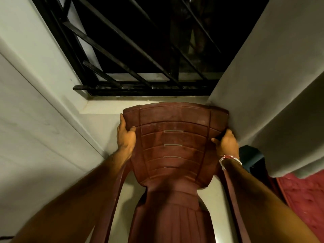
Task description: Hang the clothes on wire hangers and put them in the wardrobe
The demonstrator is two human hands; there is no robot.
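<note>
Both bare arms are reaching forward, spread apart and nearly straight. The left hand (pixel 126 136) is gripping the left edge of a chair back (pixel 175 120), its thumb lying across the front. The right hand (pixel 228 144), with a beaded band (pixel 230 159) circling its wrist, is gripping the right edge.

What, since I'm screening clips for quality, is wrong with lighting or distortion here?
Head view: dim, warm light; window black outside; wide-angle lens bows the wall edges and stretches both forearms; the chair backrest, gripped by left hand and right hand, is sharp.
</note>
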